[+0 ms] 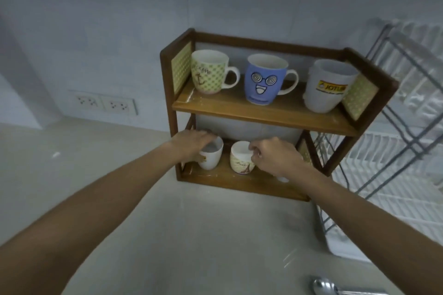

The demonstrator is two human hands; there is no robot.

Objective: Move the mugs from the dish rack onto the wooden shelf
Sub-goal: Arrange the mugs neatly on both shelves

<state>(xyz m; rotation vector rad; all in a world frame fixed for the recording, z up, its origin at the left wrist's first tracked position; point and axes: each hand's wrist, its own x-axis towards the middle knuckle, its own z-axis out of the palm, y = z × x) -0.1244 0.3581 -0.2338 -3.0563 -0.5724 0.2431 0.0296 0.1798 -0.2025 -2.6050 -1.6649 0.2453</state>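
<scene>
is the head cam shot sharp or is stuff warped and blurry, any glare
Head view: soft overall and dim with a bluish cast; the wide lens bends the wooden shelf and the dish rack, which smears toward the right edge; faint glare streaks on the counter; the spoon is cropped at the bottom.

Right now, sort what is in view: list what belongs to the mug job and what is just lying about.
Job:
wooden shelf
dish rack
green checked mug
blue face mug
white logo mug
small white mug under left hand
cream mug at right hand

Lying about:
spoon
wall sockets
</scene>
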